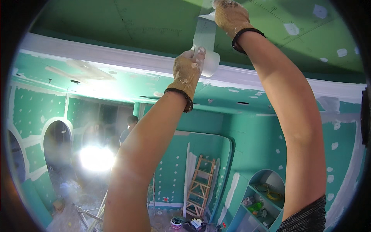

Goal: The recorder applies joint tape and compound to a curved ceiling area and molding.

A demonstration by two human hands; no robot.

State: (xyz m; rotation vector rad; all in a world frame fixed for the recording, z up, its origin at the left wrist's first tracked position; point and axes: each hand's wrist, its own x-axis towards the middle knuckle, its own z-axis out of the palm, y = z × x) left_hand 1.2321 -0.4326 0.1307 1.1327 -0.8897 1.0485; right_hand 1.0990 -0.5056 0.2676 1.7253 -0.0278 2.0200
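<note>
Both my arms reach up to a green plasterboard ceiling (154,19). My left hand (187,71), in a tan work glove spotted with white filler, grips a roll of white joint tape (210,60). A strip of the tape (204,33) runs from the roll up to the ceiling. My right hand (230,15), also gloved, presses the strip's upper end against the ceiling near the top edge of the picture. A black band sits on each wrist.
A white filled band (116,58) runs along the ceiling step. Green walls carry white filler patches. A wooden ladder (200,185) leans at the far wall, an arched shelf niche (264,197) holds items, a person (129,129) stands beside a bright work lamp (96,158), and debris litters the floor.
</note>
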